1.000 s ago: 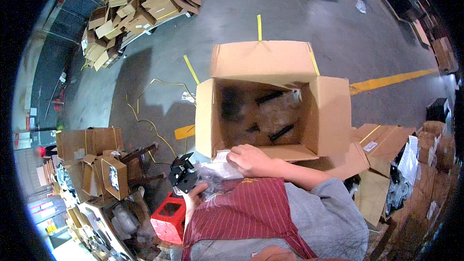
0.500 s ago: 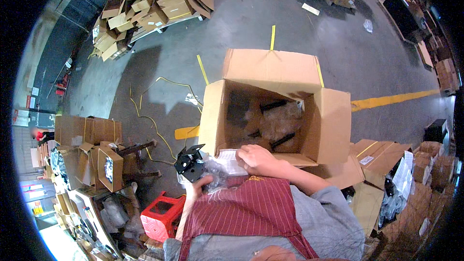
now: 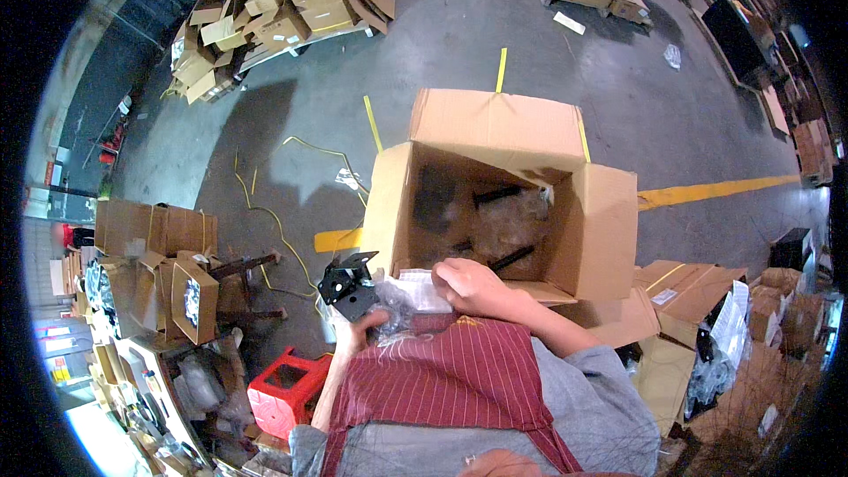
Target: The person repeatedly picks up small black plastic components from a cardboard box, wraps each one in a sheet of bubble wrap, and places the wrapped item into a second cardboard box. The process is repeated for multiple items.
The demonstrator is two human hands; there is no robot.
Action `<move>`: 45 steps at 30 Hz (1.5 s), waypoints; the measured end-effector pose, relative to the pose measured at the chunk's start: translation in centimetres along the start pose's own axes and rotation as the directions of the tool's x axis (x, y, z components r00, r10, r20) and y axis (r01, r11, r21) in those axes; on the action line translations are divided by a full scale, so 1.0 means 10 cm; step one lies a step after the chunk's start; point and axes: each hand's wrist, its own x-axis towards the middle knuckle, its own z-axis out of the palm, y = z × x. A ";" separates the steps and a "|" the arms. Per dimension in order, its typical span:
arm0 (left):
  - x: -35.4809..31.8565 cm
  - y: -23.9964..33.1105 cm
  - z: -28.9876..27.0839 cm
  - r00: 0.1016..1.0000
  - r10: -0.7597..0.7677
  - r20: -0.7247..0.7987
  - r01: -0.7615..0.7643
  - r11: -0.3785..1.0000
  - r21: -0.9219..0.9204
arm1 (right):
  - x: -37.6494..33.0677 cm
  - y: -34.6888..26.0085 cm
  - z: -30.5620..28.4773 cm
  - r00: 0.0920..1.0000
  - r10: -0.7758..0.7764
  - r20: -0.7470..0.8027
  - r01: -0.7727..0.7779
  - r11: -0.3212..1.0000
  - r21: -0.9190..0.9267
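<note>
My left hand (image 3: 362, 330) is closed around a black metal bracket (image 3: 350, 290) with holes in it, partly wrapped in a clear plastic bag (image 3: 396, 302). White printed paper (image 3: 420, 288) lies against the bag, and the curled fingers of my right hand (image 3: 470, 286) pinch its right edge. Both hands are at the near side of a large open cardboard box (image 3: 496, 120), in front of my apron. Inside the box are dark metal pieces (image 3: 512, 258) and clear plastic wrapping (image 3: 512, 223). My left fingers are partly hidden by the plastic.
A red plastic stool (image 3: 288, 390) stands at the lower left. Opened boxes (image 3: 159, 228) and loose plastic lie left; more cartons (image 3: 691, 291) crowd the right. Yellow strapping (image 3: 281, 221) trails over the floor. A heap of cardboard (image 3: 291, 9) rests on a pallet at the far left.
My hands keep nearly the same hold on the bracket, bag and paper. The view has shifted slightly; the box and its surroundings look the same.
</note>
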 end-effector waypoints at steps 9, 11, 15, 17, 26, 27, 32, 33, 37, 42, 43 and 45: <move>0.04 -0.05 0.03 1.000 0.000 0.019 0.002 0.991 -0.134 | 0.01 -0.12 -0.17 0.990 -0.136 0.042 0.141 0.978 -0.153; 0.08 -0.07 0.00 0.998 0.066 0.022 -0.063 0.993 -0.100 | 0.04 -0.14 -0.24 0.989 -0.141 0.055 0.145 0.985 -0.092; 0.23 -0.24 -0.08 0.957 0.289 -0.031 -0.276 0.935 0.222 | 0.21 -0.49 -0.58 0.998 0.006 0.066 -0.017 0.986 0.165; 0.08 0.04 0.19 0.846 0.534 -0.005 -0.478 0.762 0.437 | 0.32 -0.67 -0.69 0.998 -0.027 0.065 0.008 0.961 0.275; 0.26 0.34 0.66 0.706 0.700 0.105 -0.707 0.703 0.069 | 0.49 -1.04 -0.69 0.993 -0.050 0.109 0.035 0.990 0.136; 0.29 0.33 0.65 0.657 0.743 0.124 -0.753 0.652 0.087 | 0.48 -1.06 -0.69 0.994 -0.028 0.106 0.018 0.995 0.103; 0.30 0.40 0.60 0.560 0.804 0.199 -0.803 0.469 0.368 | 0.53 -1.10 -0.82 0.992 0.085 0.097 -0.051 0.951 -0.303; 0.27 0.41 0.62 0.507 0.842 0.183 -0.822 0.409 0.396 | 0.56 -1.05 -0.87 0.985 0.133 0.108 -0.084 0.926 -0.368; 0.14 0.62 0.72 0.433 0.861 0.265 -0.839 0.278 0.468 | 0.65 -1.04 -1.16 0.991 -0.070 -0.110 0.074 0.997 0.029; 0.18 0.66 0.79 0.540 0.752 0.379 -0.813 0.349 0.465 | 0.96 -1.13 -1.17 0.983 -0.177 0.056 0.161 0.964 0.212; 0.20 0.63 0.81 0.559 0.739 0.376 -0.804 0.375 0.461 | 1.01 -1.14 -1.16 0.985 -0.148 0.091 0.126 0.969 0.212; 0.38 0.43 0.76 0.506 0.763 0.403 -0.835 0.316 0.450 | 1.12 -1.19 -1.14 0.981 -0.103 0.165 0.067 0.975 0.211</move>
